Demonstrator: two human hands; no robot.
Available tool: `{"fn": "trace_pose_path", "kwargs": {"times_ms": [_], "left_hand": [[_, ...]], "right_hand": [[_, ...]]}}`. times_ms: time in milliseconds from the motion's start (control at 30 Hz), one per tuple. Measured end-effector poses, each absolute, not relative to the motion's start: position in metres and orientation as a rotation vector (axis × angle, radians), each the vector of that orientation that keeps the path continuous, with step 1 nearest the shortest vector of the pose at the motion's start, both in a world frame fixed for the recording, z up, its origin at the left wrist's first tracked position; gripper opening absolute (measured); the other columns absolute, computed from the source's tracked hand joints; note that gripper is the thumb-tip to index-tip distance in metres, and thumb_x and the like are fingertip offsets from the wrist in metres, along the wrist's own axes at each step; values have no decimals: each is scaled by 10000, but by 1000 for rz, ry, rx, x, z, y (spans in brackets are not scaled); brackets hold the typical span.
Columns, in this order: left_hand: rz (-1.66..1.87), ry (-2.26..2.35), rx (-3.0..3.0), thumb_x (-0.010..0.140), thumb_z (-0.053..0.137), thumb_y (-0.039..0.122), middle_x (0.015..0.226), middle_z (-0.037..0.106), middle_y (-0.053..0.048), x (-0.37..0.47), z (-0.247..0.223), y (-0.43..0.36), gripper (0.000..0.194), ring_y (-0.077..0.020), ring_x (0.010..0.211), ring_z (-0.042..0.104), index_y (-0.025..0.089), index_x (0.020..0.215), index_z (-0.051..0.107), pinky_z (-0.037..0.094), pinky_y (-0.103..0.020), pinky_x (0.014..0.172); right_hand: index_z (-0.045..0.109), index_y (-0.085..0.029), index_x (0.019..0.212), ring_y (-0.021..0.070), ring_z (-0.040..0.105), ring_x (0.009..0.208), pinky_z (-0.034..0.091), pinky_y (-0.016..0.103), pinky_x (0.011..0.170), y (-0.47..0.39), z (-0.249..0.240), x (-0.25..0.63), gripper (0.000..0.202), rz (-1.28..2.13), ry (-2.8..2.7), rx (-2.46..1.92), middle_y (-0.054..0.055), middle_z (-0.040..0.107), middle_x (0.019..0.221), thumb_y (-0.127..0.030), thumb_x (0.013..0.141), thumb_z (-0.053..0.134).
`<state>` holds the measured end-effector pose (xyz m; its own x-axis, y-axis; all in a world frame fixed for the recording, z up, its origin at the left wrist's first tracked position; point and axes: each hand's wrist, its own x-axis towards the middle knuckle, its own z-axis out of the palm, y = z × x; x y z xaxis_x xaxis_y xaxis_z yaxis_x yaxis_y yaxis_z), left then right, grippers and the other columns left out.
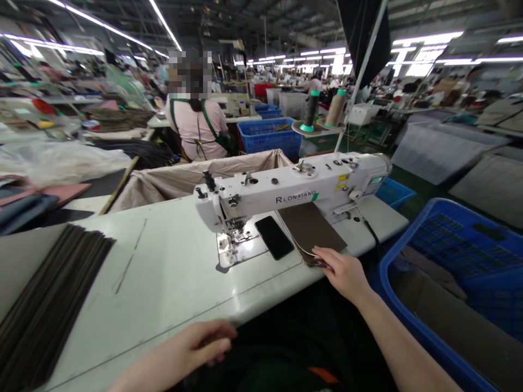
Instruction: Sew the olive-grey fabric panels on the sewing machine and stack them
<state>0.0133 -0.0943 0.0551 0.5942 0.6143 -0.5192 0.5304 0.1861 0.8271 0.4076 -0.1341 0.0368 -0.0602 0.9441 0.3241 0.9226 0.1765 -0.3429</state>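
Observation:
My right hand [341, 269] pinches the near corner of the dark brown fabric pieces [312, 226], which lie at the right of the sewing table under the machine's arm. My left hand [206, 345] hovers at the table's front edge, fingers curled but apart, with nothing in it. A black phone [274, 237] lies between the fabric and the needle plate [245, 249] of the white sewing machine [265, 190]. Far to the left, a stack of dark brown pieces [61, 294] rests on the table [163, 272].
A blue basket [388, 272] with fabric in it stands at the right. Behind the machine is a cloth-lined bin [163, 182]. Thread cones [335, 109] stand at the back right. Farther back, a person [200, 128] sits beside another blue basket [269, 139].

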Motion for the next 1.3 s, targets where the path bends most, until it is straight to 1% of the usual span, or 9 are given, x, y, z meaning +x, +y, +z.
{"fn": "trace_pose_path", "kwargs": {"times_ms": [167, 267, 400, 500, 667, 767, 867, 1100, 1300], "left_hand": [[408, 737, 947, 908, 462, 583, 1275, 610, -134, 97, 46, -90, 525, -290, 1168, 584, 212, 1251, 607, 487, -421, 950], [506, 678, 735, 879, 502, 600, 1229, 637, -160, 122, 36, -86, 573, -311, 1096, 631, 180, 1259, 587, 503, -432, 924], [557, 864, 753, 749, 747, 400, 1110, 703, -128, 111, 36, -86, 542, -307, 965, 689, 181, 1220, 588, 539, -412, 867], [636, 1022, 893, 747, 742, 389, 1154, 691, -104, 67, 33, -87, 599, -306, 991, 681, 203, 1278, 537, 554, -405, 844], [727, 1554, 1346, 820, 622, 475, 1335, 569, -116, -17, 15, -87, 728, -318, 1212, 558, 233, 1444, 336, 485, -453, 982], [765, 1868, 1871, 844, 589, 423, 1526, 316, -128, -34, 6, -84, 819, -332, 1397, 317, 247, 1524, 169, 301, -511, 1127], [568, 1674, 2397, 904, 492, 318, 1597, 149, -66, -31, 2, -77, 714, -312, 1454, 162, 279, 1533, 155, 186, -514, 1171], [225, 1424, 2724, 935, 469, 436, 1536, 339, -25, -36, -8, -60, 655, -261, 1388, 350, 299, 1521, 211, 255, -467, 1152], [246, 1472, 2738, 911, 502, 511, 1520, 369, -13, -40, -12, -68, 697, -259, 1369, 376, 296, 1515, 232, 278, -448, 1139]], "right_hand": [[611, -241, 1185, 226, 654, 836, 482, 355, 765, -169, 82, 367, 359, 154, -2064, -1557, 82, 706, 979, -196, 870, 445], [614, -275, 1141, 199, 653, 797, 462, 327, 714, -187, 92, 318, 292, 452, -2413, -1191, 50, 720, 923, -253, 888, 469], [638, -260, 1069, 126, 668, 827, 454, 220, 721, -182, 68, 270, 208, 880, -2452, -744, -21, 732, 948, -351, 926, 517], [639, -256, 1113, 98, 665, 869, 452, 162, 771, -156, 46, 260, 252, 1143, -2346, -721, -27, 719, 1008, -403, 942, 526], [573, -254, 1227, 166, 629, 1027, 462, 259, 872, -85, 18, 256, 305, 731, -2227, -1318, 10, 649, 1218, -228, 932, 498], [461, -279, 1359, 196, 648, 978, 494, 320, 812, -45, 7, 244, 453, 441, -2352, -1527, 9, 480, 1445, -195, 915, 473], [376, -312, 1425, 189, 660, 908, 505, 324, 754, -23, 3, 232, 512, 304, -2450, -1594, -1, 387, 1511, -222, 926, 443], [413, -265, 1403, 200, 643, 989, 501, 308, 774, -13, 9, 229, 454, 288, -2493, -1602, 25, 483, 1443, -277, 948, 416], [334, -295, 1452, 180, 594, 1111, 493, 297, 848, -2, 9, 223, 541, 347, -2517, -1533, -18, 348, 1532, -231, 923, 426]]}}
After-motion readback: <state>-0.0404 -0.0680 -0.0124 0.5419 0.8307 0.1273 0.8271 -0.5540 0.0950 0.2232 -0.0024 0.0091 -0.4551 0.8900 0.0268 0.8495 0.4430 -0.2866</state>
